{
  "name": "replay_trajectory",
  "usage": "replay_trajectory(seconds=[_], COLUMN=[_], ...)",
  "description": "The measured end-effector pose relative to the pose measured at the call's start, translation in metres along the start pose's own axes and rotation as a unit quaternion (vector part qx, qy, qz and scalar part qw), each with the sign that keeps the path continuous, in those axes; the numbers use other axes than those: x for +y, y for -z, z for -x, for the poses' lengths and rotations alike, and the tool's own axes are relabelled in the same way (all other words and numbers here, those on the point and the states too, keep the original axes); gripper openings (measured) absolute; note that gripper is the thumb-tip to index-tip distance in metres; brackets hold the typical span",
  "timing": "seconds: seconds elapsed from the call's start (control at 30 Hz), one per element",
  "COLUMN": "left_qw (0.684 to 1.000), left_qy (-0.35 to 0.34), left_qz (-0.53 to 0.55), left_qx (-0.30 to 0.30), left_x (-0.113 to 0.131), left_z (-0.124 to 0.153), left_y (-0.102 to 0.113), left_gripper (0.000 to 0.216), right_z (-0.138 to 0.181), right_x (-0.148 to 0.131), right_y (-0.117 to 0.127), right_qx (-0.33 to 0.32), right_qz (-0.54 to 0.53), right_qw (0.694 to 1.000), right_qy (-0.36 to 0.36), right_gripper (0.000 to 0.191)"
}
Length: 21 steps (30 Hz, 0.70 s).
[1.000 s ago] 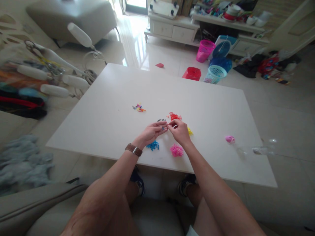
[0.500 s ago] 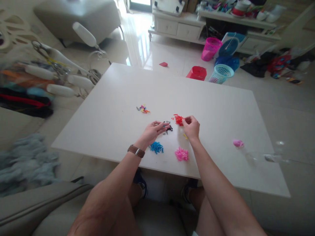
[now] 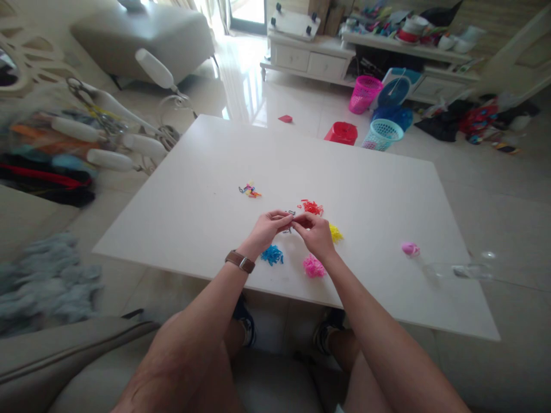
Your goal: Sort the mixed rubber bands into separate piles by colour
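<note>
My left hand (image 3: 270,226), with a brown strap on its wrist, meets my right hand (image 3: 313,230) at the fingertips above the middle of the white table (image 3: 181,212). Both are closed in a pinch, and whatever sits between the fingers is too small to make out. Partly hidden below them lie black bands (image 3: 287,230), small loops like rubber bands. Around the hands are little piles: red bands (image 3: 311,207) just beyond, yellow bands (image 3: 336,233) beside my right wrist, blue bands (image 3: 272,255) by my left wrist, and pink bands (image 3: 314,266) closer to me.
A mixed-colour pile (image 3: 250,190) lies farther left on the table. To the right are a pink bundle (image 3: 410,249) and a clear bottle-like container (image 3: 460,271). Past the far edge stand a red bin (image 3: 342,133) and a light-blue basket (image 3: 384,135). White lamp arms (image 3: 146,143) reach near the left edge.
My right hand has come left from the red pile to my left hand, and their fingertips now meet. The yellow pile shows more; the black one is more covered.
</note>
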State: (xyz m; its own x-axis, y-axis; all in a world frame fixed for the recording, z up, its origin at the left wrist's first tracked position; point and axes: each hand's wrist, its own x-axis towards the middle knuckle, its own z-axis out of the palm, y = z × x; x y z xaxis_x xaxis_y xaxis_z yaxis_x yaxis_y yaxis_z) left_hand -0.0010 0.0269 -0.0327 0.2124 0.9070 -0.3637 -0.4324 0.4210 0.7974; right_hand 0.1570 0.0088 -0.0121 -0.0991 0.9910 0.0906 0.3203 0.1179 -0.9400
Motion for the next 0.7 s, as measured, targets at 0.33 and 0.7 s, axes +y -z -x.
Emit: replay_trajectory(seconds=[0.33, 0.7], left_qw=[0.979, 0.945], left_qy=[-0.077, -0.084], left_qz=[-0.131, -0.096], left_qx=[0.135, 0.300], left_x=[0.044, 0.021], left_z=[0.039, 0.055], left_y=[0.016, 0.036], left_gripper=[0.017, 0.019], right_z=[0.035, 0.054], right_x=[0.006, 0.013], right_y=[-0.002, -0.035], right_qx=[-0.129, -0.199], right_qz=[0.165, 0.280], right_qw=[0.975, 0.934], right_qy=[0.070, 0.095], right_gripper=[0.010, 0.014])
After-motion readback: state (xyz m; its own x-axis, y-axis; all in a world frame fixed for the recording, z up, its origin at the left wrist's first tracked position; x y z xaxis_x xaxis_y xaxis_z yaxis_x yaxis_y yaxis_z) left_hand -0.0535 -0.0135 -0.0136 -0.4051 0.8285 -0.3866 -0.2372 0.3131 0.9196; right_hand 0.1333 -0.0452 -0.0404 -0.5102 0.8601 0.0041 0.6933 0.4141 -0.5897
